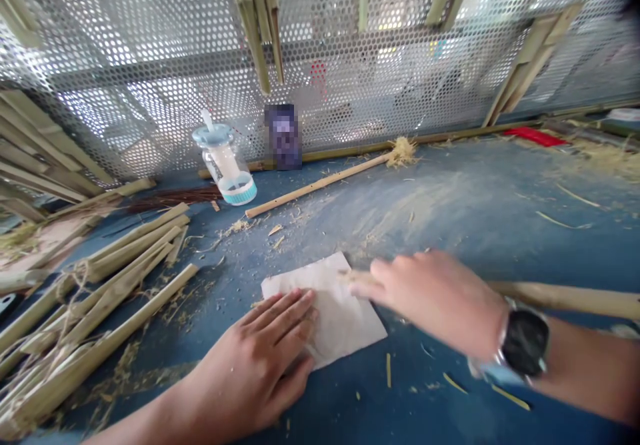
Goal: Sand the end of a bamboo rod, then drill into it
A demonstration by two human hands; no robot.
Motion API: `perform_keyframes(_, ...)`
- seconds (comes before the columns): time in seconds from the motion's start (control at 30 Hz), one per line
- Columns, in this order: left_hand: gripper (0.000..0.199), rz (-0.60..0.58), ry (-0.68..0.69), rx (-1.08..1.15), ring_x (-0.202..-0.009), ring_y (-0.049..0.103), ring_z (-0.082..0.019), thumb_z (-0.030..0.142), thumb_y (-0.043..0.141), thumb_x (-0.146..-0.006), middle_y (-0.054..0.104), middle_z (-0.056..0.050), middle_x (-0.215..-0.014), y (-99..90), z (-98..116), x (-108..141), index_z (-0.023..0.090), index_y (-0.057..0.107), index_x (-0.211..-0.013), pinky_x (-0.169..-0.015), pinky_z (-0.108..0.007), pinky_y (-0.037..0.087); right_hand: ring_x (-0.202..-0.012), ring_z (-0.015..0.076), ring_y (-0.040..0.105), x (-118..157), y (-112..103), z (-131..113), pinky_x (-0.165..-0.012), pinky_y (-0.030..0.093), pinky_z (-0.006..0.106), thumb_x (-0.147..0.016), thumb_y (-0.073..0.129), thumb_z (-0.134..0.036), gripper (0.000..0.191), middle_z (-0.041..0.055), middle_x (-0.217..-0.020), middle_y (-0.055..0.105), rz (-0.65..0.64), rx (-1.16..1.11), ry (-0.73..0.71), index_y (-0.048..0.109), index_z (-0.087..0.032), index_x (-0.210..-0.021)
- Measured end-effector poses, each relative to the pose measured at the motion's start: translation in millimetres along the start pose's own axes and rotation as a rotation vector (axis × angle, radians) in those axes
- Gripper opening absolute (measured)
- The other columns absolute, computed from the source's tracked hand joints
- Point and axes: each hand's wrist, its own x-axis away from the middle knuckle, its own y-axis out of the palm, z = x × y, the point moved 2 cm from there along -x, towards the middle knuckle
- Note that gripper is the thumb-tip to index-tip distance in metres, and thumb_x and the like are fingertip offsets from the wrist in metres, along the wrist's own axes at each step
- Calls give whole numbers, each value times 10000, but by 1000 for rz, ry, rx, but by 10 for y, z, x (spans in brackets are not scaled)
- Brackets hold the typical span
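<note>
A pale sheet of paper point(340, 325), which looks like sandpaper, lies on the blue tabletop in front of me. My left hand point(275, 352) rests flat on its left part with the fingers stretched out. Over the sheet's right edge, my right hand point(425, 295) is closed around a bamboo stick point(570, 298) and blurred by motion. One end of the stick touches or hovers just over the paper; I cannot tell which. Its other end runs out to the right behind my wrist, which wears a dark watch point(525, 340).
Tied bamboo strips point(120, 278) lie at left. Behind are a clear bottle with a blue lid point(230, 165), a blurred-out dark upright object point(283, 136) and a thin bamboo rod point(320, 184) with a frayed end. A perforated metal screen point(170, 92) closes the back. Shavings litter the table point(450, 212).
</note>
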Motion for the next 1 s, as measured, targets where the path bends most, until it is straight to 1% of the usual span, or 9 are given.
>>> perform_keyframes(0.07,421,9,4,-9,-1356,454,-266,257,481,-943,486,-133,-1461,1,3,4,98,549,-1327,-1064,-449,483,-492,209,625,54,0,-161,-438,202,285,-961,469,-518,398,37,-616,686,-134,3,-73,713,-231,-833)
perform_keyframes(0.13,417,21,10,-14,-1353,458,-266,261,477,-947,495,-135,-1452,1,6,14,99,553,-1323,-1057,-450,490,-503,206,636,75,-10,-252,-442,205,279,-943,439,-599,479,32,-594,679,-191,-50,-91,699,-229,-787)
perform_keyframes(0.33,433,4,-2,-26,-1352,459,-269,264,474,-948,471,-140,-1470,5,12,24,103,536,-1345,-1057,-460,487,-612,209,668,-113,-24,27,-476,252,274,-1017,300,-520,553,99,-752,715,-155,105,60,715,-184,-872)
perform_keyframes(0.53,417,28,21,-19,-1326,491,-274,250,470,-938,502,-144,-1443,-4,5,-4,95,565,-1312,-1038,-451,507,-505,216,651,111,18,-336,-443,208,292,-931,464,-606,471,36,-593,688,-186,-78,-71,672,-211,-782)
perform_keyframes(0.7,427,19,3,-20,-1340,474,-274,246,466,-945,478,-141,-1464,11,4,13,99,546,-1337,-1051,-463,492,-548,186,650,-30,-3,-52,-454,178,286,-1012,388,-463,431,63,-688,704,-121,129,-4,710,-192,-922)
perform_keyframes(0.77,425,23,1,-15,-1337,477,-277,245,471,-943,479,-140,-1464,13,8,17,98,550,-1333,-1050,-464,492,-556,171,645,-45,-22,-14,-458,162,285,-1020,399,-407,363,54,-723,708,-117,170,-47,709,-220,-1007)
perform_keyframes(0.87,413,38,3,-1,-1328,489,-280,247,479,-941,502,-140,-1447,15,12,19,96,565,-1315,-1050,-460,493,-516,170,625,50,-13,-151,-455,139,301,-985,429,-514,404,25,-666,697,-177,43,-154,714,-241,-898)
perform_keyframes(0.93,413,44,2,15,-1329,487,-281,251,487,-942,507,-144,-1443,16,11,21,97,564,-1317,-1061,-458,482,-486,175,609,82,11,-184,-452,128,313,-952,419,-604,504,24,-612,677,-201,-22,-142,697,-221,-777)
perform_keyframes(1.0,426,39,-8,31,-1337,475,-287,247,494,-940,495,-150,-1452,19,8,24,98,549,-1335,-1071,-465,470,-499,168,601,36,30,-90,-453,130,313,-981,402,-551,488,32,-633,674,-163,26,-108,706,-208,-816)
